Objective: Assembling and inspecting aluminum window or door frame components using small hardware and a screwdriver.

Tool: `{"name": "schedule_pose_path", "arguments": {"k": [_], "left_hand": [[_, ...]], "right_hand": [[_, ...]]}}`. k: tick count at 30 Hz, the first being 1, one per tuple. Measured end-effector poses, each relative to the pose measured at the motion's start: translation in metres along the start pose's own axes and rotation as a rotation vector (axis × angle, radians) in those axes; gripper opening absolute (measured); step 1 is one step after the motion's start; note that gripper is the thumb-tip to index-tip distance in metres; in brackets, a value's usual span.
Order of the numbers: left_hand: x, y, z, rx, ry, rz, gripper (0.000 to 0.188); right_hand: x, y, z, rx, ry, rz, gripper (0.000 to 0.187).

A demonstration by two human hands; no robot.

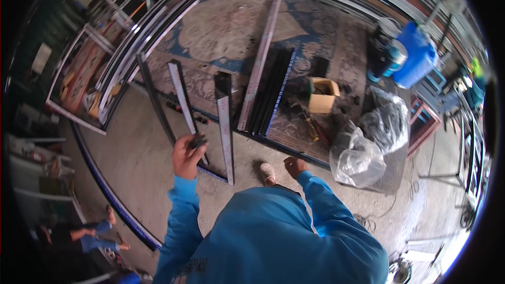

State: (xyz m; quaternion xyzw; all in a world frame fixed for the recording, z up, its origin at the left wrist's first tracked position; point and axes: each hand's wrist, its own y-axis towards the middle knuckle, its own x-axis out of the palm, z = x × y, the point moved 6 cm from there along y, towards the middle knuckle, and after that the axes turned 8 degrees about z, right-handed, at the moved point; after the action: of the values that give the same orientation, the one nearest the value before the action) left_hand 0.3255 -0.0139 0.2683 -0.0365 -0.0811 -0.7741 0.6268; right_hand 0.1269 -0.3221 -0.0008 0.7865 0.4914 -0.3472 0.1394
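My left hand (185, 164) is closed on a small dark piece (198, 141), whose exact kind I cannot make out. Just beyond it, a metal profile with a pale face (182, 92) and a dark slim profile (153, 97) rise beside the table. To the right of that hand stands another profile (224, 126) with a whitish strip. My right hand (295, 166) is curled near the table's front edge, fingers bent in; what they hold, if anything, is hidden.
The carpet-covered table (210, 26) carries a long pale bar (263, 58), dark profiles (273, 94), an open cardboard box (322, 101), a yellow-handled tool (312, 130) and clear plastic bags (357, 158). A blue jerrycan (415, 55) stands farther right. Framed panels (79, 81) fill the left; another person (94, 234) is lower left.
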Motion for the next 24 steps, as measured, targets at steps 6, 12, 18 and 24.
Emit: {"name": "schedule_pose_path", "arguments": {"k": [6,12,18,24], "left_hand": [[0.057,0.073,0.006,0.092,0.022,-0.176,0.036],[0.110,0.120,0.001,0.069,-0.060,-0.317,0.038],[0.151,0.146,-0.016,-0.194,-0.547,-0.571,0.036],[0.201,0.160,-0.029,-0.514,-0.935,-0.693,0.037]], "right_hand": [[-0.036,0.048,0.006,0.030,-0.007,0.220,0.019],[-0.061,0.027,0.024,0.088,-0.001,0.369,0.018],[-0.075,-0.003,0.028,0.262,-0.058,0.370,0.015],[-0.062,-0.015,0.029,0.701,-0.353,0.060,0.080]]}}
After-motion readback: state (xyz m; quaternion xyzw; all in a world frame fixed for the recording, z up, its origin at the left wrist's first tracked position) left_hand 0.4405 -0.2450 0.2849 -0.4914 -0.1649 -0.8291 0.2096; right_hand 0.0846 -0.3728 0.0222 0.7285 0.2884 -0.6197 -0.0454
